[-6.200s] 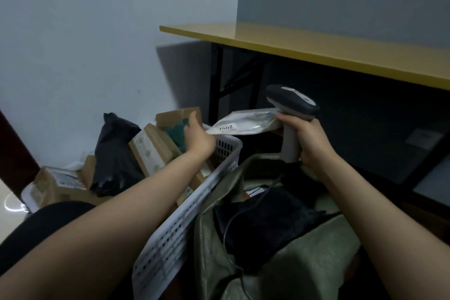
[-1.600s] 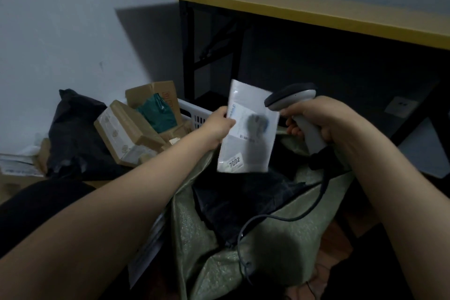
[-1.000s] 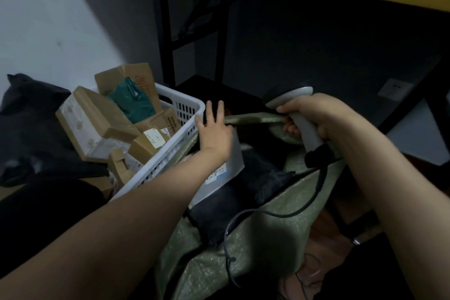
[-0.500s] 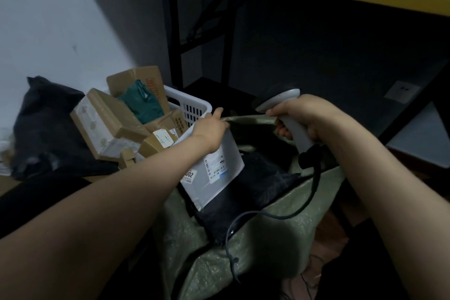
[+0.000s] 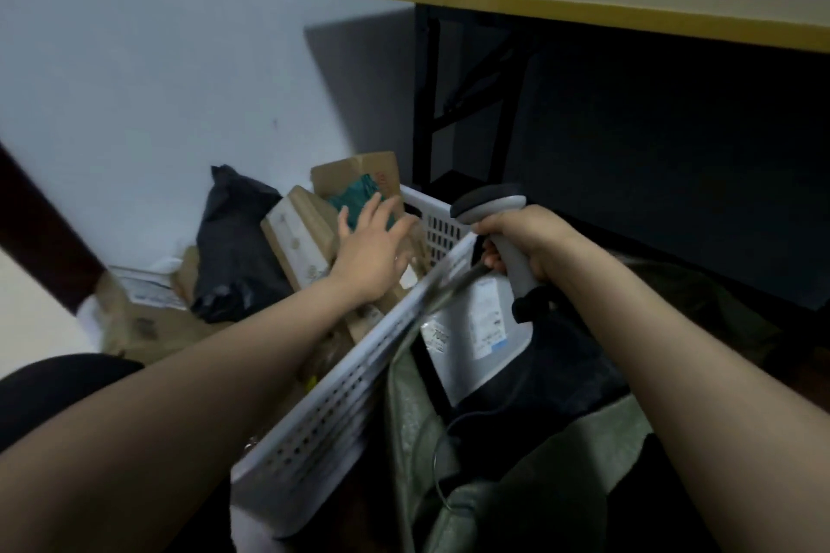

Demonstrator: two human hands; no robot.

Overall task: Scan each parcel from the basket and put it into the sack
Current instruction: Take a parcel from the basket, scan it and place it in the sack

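Note:
My left hand [image 5: 373,249] hovers with fingers spread over the parcels in the white basket [image 5: 341,395], holding nothing. Under it lie brown cardboard boxes [image 5: 301,238] and a green bag [image 5: 359,198]. My right hand [image 5: 525,238] grips the grey barcode scanner [image 5: 487,204] just right of the basket's rim; its cable runs down into the olive sack [image 5: 584,440]. A white flat parcel [image 5: 476,337] with a printed label lies inside the sack on a dark parcel.
A yellow-topped table [image 5: 584,9] on black legs stands behind the sack. A black bag [image 5: 233,247] and more cardboard boxes [image 5: 143,305] lie on the floor left of the basket, by the white wall.
My left hand let go of the white flat parcel in the sack and moved up left over the basket. The right hand kept the scanner in place.

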